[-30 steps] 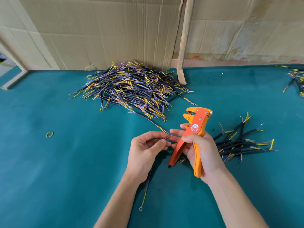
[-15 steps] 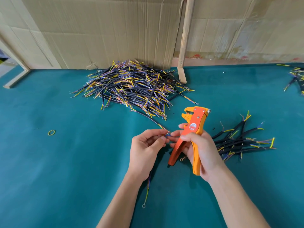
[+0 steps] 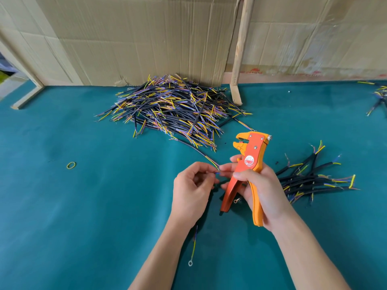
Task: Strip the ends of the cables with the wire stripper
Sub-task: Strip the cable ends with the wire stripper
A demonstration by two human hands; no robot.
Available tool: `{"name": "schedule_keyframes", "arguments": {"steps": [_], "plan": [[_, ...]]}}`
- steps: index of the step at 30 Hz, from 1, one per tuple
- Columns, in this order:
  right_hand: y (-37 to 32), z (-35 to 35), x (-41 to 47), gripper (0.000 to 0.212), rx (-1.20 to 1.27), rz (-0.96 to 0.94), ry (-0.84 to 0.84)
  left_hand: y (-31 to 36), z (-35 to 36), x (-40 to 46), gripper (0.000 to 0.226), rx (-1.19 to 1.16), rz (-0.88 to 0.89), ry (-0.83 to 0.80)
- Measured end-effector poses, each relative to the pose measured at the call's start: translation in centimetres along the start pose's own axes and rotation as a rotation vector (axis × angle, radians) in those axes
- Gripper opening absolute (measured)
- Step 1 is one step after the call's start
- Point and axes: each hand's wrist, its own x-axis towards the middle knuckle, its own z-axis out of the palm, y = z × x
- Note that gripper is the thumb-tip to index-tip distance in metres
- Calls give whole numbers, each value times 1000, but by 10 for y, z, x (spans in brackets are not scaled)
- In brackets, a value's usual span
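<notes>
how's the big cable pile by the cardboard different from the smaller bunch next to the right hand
The big cable pile holds far more cables than the smaller bunch. The big cable pile is heaped high against the cardboard wall, its cables crossing many ways; the smaller bunch lies flat beside the right hand, roughly fanned one way. Both are black-sheathed cables with yellow and blue inner wires, on the teal table.

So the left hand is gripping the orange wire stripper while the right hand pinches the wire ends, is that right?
Not quite: the hands are swapped. In the head view the right hand grips the orange wire stripper, while the left hand pinches the wire ends.
</notes>
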Motion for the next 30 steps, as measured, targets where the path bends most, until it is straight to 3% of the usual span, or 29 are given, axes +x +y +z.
{"name": "schedule_keyframes", "arguments": {"steps": [5, 17, 23, 30], "plan": [[0, 1, 0, 45, -7, -18, 12, -1, 2, 0, 23, 43, 16, 8], [0, 3, -2, 45, -26, 25, -16, 0, 2, 1, 14, -100, -54, 69], [-2, 4, -4, 40, -40, 68, -42, 1, 2, -1, 24, -74, -28, 92], [-4, 0, -6, 41, -83, 126, 16, -1, 0, -2, 21, -47, 13, 27]]}}
